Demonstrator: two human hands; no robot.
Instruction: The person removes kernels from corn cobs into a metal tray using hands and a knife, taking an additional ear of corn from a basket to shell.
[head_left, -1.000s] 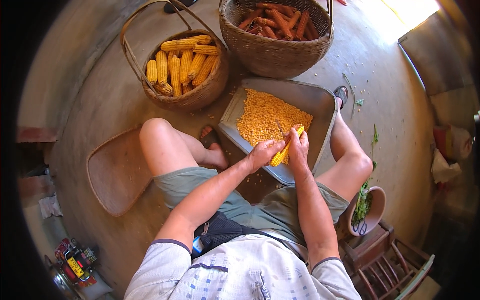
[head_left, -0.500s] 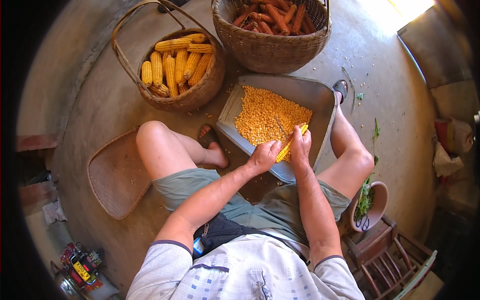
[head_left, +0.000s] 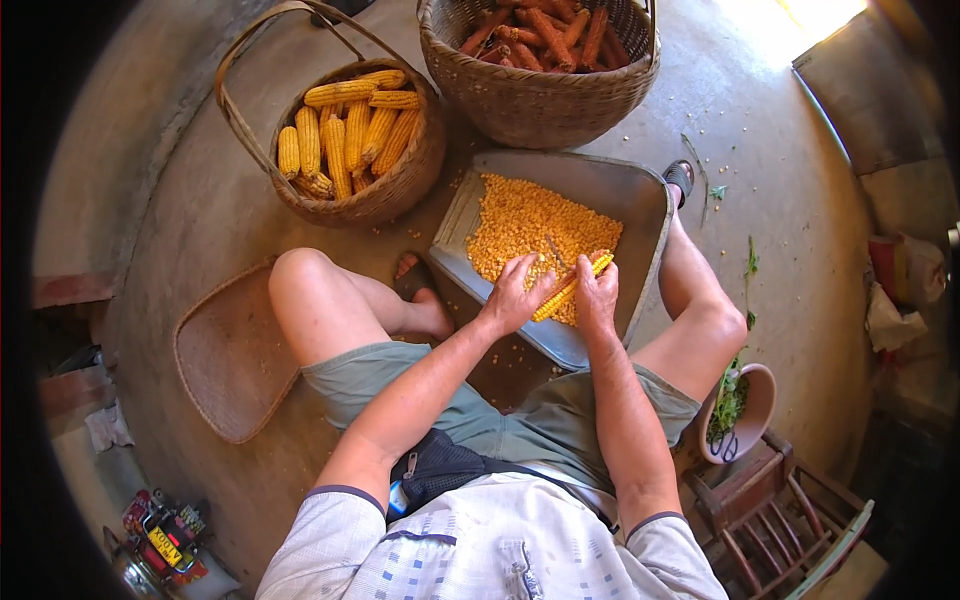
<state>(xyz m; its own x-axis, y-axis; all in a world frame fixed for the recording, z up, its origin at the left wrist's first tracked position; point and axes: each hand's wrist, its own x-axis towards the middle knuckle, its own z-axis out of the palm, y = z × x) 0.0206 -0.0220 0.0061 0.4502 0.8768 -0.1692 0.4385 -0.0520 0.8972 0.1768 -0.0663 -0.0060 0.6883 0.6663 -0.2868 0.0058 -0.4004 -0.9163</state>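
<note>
Bare right hand (head_left: 597,292) has its fingers gripping a long, partly stripped yellow corn cob (head_left: 562,297), tilted over loose golden kernels (head_left: 545,215) in a grey rectangular tray (head_left: 640,205); bare left hand (head_left: 513,293) has fingers loosely spread beside the cob; can't tell if touching.

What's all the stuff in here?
Held cob: one, yellow, in right fingers
Loose kernels: countless, yellow, in tub
Tub: one, grey, centre
Whole cobs: about ten, yellow, left basket
Stripped cobs: many, reddish, right basket
Baskets: two, brown, top
Flat woven tray: one, brown, left
Bucket: one, pinkish, right
Greens: several, green, mostly in bucket
Chair: one, brown, lower right
Sandals: two, dark, beside tub
Blurry clutter: unclear, mixed, edges
Shirt: one, pale, bottom
Legs: two, bare, beside tub
Left fingers: one hand's, bare, beside held cob
</note>
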